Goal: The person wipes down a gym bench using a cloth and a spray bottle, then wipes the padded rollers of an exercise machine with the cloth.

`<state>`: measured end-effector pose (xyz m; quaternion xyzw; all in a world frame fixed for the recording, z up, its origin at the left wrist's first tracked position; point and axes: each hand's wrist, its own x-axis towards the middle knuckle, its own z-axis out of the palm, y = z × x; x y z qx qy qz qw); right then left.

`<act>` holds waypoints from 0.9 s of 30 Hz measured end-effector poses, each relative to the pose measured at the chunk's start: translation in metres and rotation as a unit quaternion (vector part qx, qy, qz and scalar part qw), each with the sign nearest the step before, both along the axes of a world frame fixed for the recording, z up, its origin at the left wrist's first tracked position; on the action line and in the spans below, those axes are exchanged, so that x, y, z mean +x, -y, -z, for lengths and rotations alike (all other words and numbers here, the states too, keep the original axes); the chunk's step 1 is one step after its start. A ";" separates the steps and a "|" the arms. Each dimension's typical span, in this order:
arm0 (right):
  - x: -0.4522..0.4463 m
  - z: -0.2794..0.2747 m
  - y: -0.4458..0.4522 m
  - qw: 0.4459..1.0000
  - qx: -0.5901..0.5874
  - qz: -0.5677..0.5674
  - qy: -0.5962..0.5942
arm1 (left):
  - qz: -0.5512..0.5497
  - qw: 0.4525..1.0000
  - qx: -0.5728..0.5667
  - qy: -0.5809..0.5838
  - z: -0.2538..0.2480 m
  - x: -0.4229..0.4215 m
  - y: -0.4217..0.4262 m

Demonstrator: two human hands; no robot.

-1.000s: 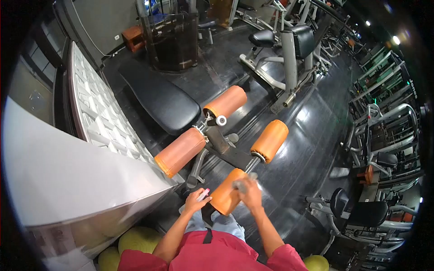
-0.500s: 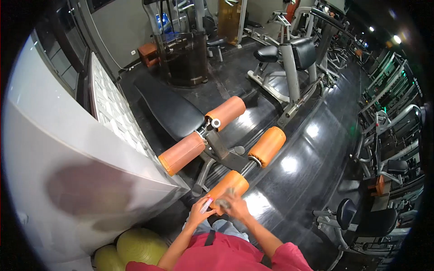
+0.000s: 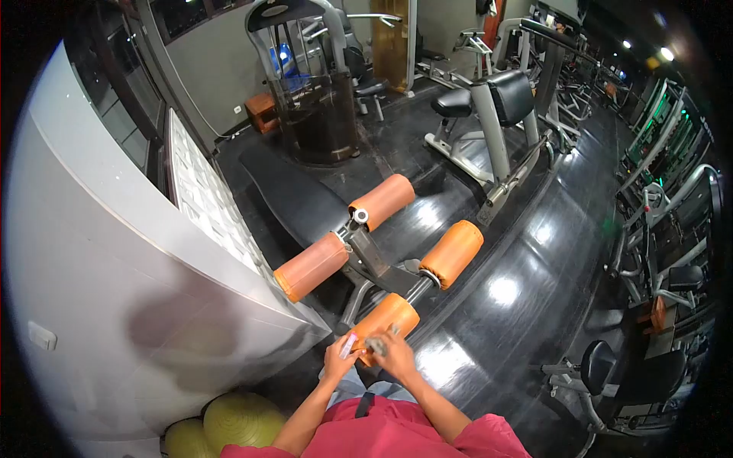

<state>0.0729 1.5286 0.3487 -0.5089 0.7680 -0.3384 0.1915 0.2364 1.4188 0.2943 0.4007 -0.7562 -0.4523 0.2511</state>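
My left hand [image 3: 335, 359] is closed around a slim white-and-pink item [image 3: 349, 345], perhaps a tube or small bottle; its exact kind is too small to make out. Bunched in my right hand [image 3: 398, 356] is a greyish cloth [image 3: 376, 346], pressed against the near orange padded roller [image 3: 391, 311]. Both hands are close together at this roller's near end, and they cover part of it. A second orange roller [image 3: 452, 254] sits on the same metal bar, farther right. Beyond are two faded orange rollers, one left [image 3: 311, 267] and one right [image 3: 383, 200].
The rollers belong to a bench with a black pad [image 3: 294, 195]. A white wall [image 3: 99, 282] curves along the left, with green exercise balls [image 3: 240, 422] at its foot. Other machines, including a black-padded seat [image 3: 510, 99], stand ahead and right on the shiny dark floor [image 3: 527, 259].
The view has tilted up slightly, so the machines appear lower. My right hand with the cloth has shifted a little on the near roller; my left hand keeps its hold.
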 end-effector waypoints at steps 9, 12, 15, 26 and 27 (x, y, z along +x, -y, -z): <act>-0.079 -0.004 0.015 0.995 0.008 0.045 -0.086 | -0.013 0.999 0.028 0.022 -0.016 -0.003 0.001; -0.092 0.000 0.021 0.993 -0.010 0.097 -0.062 | -0.011 0.998 0.023 0.049 -0.009 -0.002 0.002; -0.061 0.005 0.024 0.986 -0.011 0.154 -0.065 | -0.025 0.996 0.042 0.071 -0.007 -0.003 0.004; -0.023 0.007 0.017 0.994 0.038 -0.041 -0.094 | -0.025 0.989 0.138 0.051 -0.001 -0.001 0.015; -0.038 0.012 0.018 0.995 0.043 0.018 -0.092 | -0.022 0.989 0.140 0.051 0.004 0.000 0.017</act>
